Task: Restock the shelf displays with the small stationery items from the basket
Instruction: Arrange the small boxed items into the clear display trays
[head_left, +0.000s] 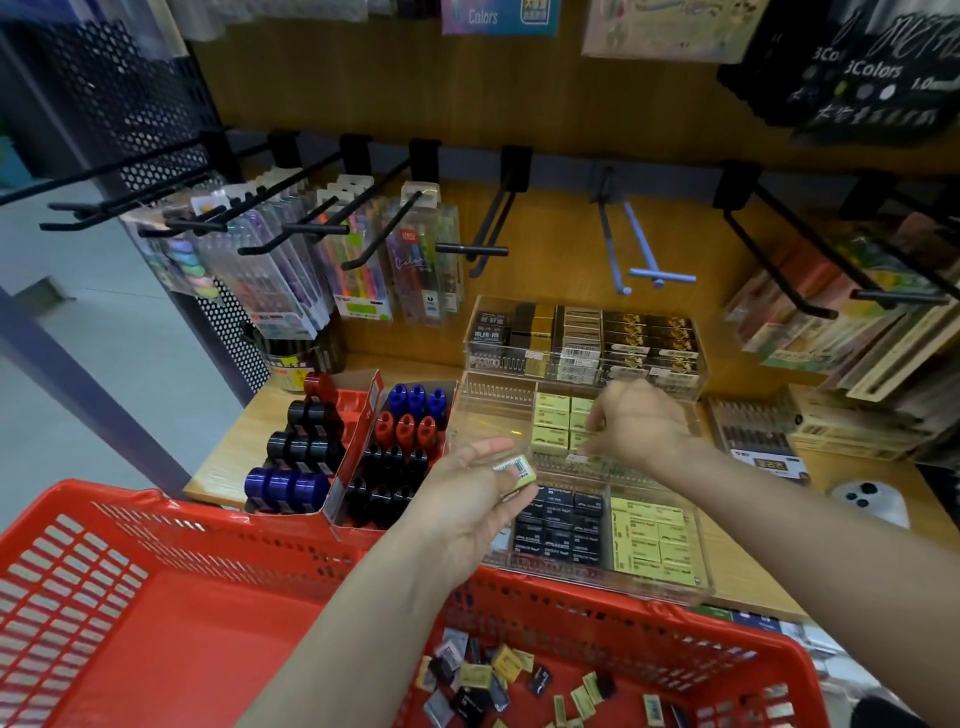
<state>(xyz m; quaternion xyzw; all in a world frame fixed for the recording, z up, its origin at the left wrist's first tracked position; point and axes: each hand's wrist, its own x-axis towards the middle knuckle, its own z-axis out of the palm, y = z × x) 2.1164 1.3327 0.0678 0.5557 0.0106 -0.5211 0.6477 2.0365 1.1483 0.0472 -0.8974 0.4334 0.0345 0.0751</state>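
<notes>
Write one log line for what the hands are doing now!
left hand: holds yellow eraser | right hand: placing item in clear tray | basket: erasers remain

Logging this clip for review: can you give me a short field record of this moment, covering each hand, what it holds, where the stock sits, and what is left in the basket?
left hand: holds a yellow eraser between thumb and fingers, above the basket rim
right hand: reaches into the clear tray, fingers at the yellow packs; whether it pinches one cannot be told
tray state: left compartment bare, middle one part filled
basket: red, loose yellow and black erasers at the bottom
task stage: restocking under way
</notes>
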